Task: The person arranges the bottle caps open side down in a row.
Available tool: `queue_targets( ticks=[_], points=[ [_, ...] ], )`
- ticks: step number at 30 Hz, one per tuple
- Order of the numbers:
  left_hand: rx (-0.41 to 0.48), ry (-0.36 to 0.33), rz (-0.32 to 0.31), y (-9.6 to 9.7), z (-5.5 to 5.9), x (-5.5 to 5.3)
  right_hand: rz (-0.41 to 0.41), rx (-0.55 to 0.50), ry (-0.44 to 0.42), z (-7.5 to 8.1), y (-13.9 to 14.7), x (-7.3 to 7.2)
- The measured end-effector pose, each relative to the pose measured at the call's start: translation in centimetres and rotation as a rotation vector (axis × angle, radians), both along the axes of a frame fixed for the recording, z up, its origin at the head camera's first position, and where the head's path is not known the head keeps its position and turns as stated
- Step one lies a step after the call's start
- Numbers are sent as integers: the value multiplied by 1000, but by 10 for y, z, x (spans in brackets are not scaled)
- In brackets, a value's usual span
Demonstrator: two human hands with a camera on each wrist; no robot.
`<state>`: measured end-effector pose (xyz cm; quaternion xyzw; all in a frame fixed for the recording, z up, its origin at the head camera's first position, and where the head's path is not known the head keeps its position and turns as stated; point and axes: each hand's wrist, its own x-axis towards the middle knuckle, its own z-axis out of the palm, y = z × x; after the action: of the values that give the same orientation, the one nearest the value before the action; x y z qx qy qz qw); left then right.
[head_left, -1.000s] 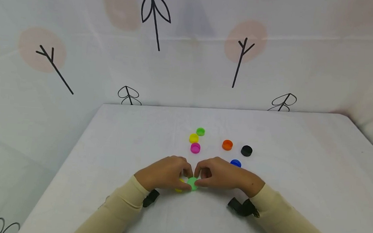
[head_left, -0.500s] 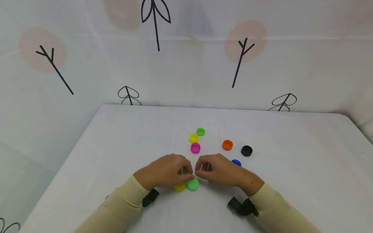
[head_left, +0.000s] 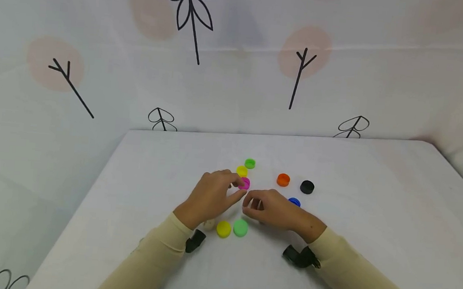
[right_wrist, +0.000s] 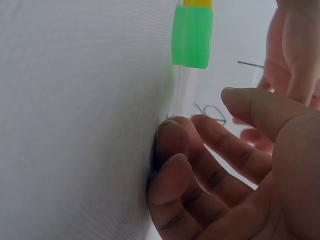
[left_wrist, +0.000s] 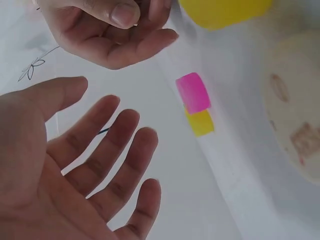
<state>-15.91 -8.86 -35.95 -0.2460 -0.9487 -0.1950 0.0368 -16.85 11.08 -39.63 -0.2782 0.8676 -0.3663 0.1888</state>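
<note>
In the head view my left hand (head_left: 210, 195) reaches over the table with fingers spread, its fingertips overlapping the magenta bottle cap (head_left: 246, 183). Its palm holds nothing in the left wrist view. My right hand (head_left: 274, 210) rests by the table surface, fingers loosely bent around nothing, as the right wrist view shows. Nearer the body, a light green cap (head_left: 240, 228) and a yellow cap (head_left: 223, 229) lie side by side. Beside them is a pale cap (head_left: 209, 225) with brown marks, partly hidden by the left wrist.
Behind the magenta cap lie another yellow cap (head_left: 242, 170) and a bright green cap (head_left: 250, 163). To the right are an orange cap (head_left: 283, 180), a black cap (head_left: 307, 186) and a blue cap (head_left: 294, 201), partly covered by the right hand. A printed cloth (head_left: 235, 90) hangs behind the table.
Both hands have let go of the light green cap, which now lies beside the yellow one. My left hand has moved forward and opened toward the magenta cap; the right has barely shifted.
</note>
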Motion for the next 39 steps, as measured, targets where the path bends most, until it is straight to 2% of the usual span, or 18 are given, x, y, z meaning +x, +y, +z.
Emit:
queue_targets(
  ticks=[4, 8, 15, 22, 31, 39],
  points=[
    [51, 24, 30, 4, 5, -3, -27, -9, 29, 1, -1, -2],
    [61, 24, 79, 6, 6, -5, -79, -18, 89, 4, -3, -3],
    [63, -56, 171, 5, 3, -7, -203, 22, 122, 6, -6, -4],
    [24, -118, 225, 4, 0, -10, -251, 28, 138, 8, -6, -7],
    [-48, -264, 226, 4, -9, -14, -296, 45, 57, 4, -9, -13],
    [-70, -294, 219, 2, -18, -18, -355, 103, -47, 6, -14, -19]
  ],
)
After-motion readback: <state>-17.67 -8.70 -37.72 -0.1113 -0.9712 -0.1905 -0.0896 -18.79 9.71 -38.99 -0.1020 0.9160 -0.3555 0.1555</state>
